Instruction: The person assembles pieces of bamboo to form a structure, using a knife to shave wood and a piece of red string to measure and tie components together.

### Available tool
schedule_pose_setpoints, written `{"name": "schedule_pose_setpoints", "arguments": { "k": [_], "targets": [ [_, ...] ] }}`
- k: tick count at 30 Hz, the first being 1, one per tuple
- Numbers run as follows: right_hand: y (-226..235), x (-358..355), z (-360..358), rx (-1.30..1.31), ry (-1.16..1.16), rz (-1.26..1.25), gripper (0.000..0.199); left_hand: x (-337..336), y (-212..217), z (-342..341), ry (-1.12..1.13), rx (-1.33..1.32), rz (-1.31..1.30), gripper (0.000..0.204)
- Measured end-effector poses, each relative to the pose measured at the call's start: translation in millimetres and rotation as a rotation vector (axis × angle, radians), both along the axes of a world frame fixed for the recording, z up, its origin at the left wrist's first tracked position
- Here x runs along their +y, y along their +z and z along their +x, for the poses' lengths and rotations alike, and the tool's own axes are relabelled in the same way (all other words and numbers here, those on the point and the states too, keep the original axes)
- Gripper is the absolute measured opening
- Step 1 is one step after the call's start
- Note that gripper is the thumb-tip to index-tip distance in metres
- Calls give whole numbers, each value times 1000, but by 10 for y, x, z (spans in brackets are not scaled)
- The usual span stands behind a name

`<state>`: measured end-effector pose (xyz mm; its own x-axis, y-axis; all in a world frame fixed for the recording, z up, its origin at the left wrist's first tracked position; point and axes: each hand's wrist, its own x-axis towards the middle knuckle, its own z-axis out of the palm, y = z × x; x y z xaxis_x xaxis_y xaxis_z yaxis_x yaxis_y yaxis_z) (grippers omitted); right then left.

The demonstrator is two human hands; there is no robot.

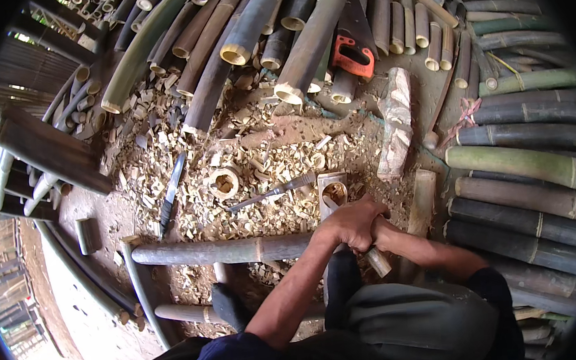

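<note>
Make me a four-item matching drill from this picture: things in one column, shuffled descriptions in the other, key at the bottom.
Things
1. Saw
2. Knife
3. Bamboo ring
4. Hands

Descriptions
A. Close together, near the right end of the grey bamboo rail
B. Pale, round and hollow, between two tools on the wood chips
C. Orange-handled, among the bamboo poles
D. Dark-handled, its blade pointing away from the person

Right pairs: 1-C, 2-D, 3-B, 4-A
</note>
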<state>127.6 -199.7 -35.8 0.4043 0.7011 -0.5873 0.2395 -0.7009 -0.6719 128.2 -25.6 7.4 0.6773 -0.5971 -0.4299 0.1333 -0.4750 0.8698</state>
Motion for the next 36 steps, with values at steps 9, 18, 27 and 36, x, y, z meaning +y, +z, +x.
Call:
{"name": "schedule_pose_setpoints", "arguments": {
  "k": [9, 18, 27, 36],
  "targets": [
    [100, 28, 1570, -504, 691, -84, 25, -852, -51, 202, 1065, -270, 89, 106],
    [-142, -143, 1241, -92, 293, -86, 43, -629, 29, 193, 729, -52, 141, 115],
    [-93, -72, 1304, -120, 473, -176, 51, -576, 19, 97, 760, -86, 68, 121],
    [32, -64, 688, 113, 223, -161, 48, -436, 67, 6, 454, 20, 95, 119]
  ]
}}
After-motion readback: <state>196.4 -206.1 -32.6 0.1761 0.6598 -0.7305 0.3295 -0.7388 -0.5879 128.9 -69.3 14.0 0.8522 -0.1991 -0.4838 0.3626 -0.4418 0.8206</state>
